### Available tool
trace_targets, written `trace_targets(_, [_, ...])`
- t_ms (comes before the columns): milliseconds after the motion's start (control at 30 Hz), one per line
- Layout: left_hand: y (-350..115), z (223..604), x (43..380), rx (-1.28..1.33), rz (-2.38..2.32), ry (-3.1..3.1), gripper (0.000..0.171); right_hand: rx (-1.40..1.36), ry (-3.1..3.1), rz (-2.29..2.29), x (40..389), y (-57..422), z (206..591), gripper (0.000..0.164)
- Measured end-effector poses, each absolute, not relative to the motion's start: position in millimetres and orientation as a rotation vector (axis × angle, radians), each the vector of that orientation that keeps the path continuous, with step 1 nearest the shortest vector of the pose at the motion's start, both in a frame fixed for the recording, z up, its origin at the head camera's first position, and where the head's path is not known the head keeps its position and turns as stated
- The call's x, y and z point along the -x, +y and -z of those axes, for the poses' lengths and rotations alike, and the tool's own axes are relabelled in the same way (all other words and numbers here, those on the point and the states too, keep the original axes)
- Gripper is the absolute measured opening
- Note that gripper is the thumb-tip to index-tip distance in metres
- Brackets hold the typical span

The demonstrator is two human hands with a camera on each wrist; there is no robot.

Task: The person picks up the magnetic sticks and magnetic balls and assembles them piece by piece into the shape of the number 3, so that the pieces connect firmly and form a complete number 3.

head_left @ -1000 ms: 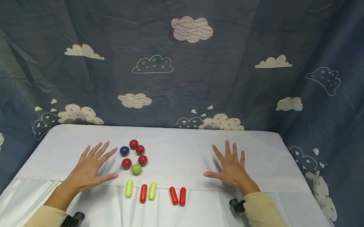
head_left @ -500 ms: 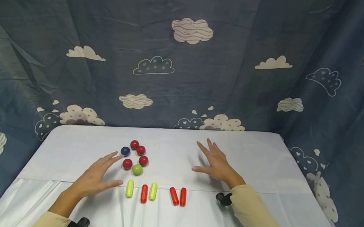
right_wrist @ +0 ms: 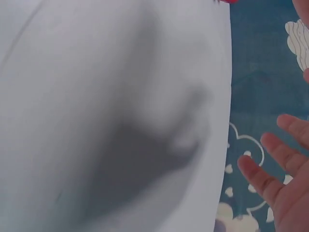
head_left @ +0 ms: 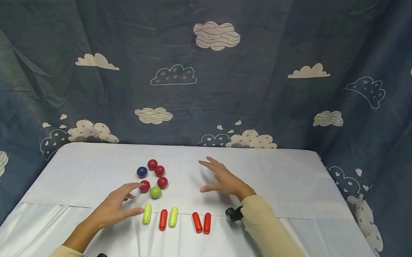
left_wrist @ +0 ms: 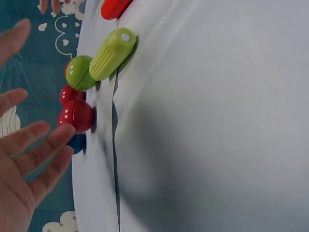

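Observation:
In the head view my left hand (head_left: 113, 207) hovers over the white cloth, its thumb near a yellow-green stick (head_left: 147, 214) and its fingertips near a red ball (head_left: 144, 186). Its fingers are loosely bent around nothing. My right hand (head_left: 226, 180) hangs above the cloth to the right of the balls, fingers reaching left and holding nothing. A green ball (head_left: 155, 192), a blue ball (head_left: 142, 172) and several red balls (head_left: 162, 182) form a loose ring. The left wrist view shows the green ball (left_wrist: 80, 73) beside a yellow-green stick (left_wrist: 113, 53) with a pale round end.
Red sticks (head_left: 163, 219) and another yellow-green stick (head_left: 173, 217) lie in a row in front of the balls. A white cloth (head_left: 272, 248) covers the table. Behind it hangs a dark blue curtain (head_left: 126, 88) with cloud prints. Each wrist carries a black camera (head_left: 234, 213).
My right hand has moved left toward the balls. The left hand has shifted right and nearer the body, and its fingers have bent more. The balls and sticks stay in place.

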State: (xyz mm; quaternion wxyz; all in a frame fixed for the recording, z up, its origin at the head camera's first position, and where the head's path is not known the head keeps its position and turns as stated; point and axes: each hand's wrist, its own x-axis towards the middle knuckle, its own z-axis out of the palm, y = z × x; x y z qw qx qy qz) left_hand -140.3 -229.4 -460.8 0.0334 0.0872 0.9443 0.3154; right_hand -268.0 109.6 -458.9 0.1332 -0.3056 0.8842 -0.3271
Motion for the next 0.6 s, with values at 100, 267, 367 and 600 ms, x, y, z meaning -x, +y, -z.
trace_targets(100, [-225, 464, 140, -0.21, -0.954, 2.912, 0.072, 0.928, 2.54, 0.982, 272, 99, 458, 0.084])
trace_targets(267, [-216, 467, 143, -0.107, -0.958, 2.905, 0.068, 0.94, 2.492, 1.044, 279, 86, 455, 0.078])
trace_targets(367, [-214, 469, 143, -0.047, -0.942, 2.895, 0.064, 0.923, 2.473, 1.055, 282, 76, 455, 0.075])
trace_targets(600, [-212, 479, 144, 0.009, -0.96, 2.861, 0.064, 0.919, 2.482, 0.995, 288, 52, 454, 0.066])
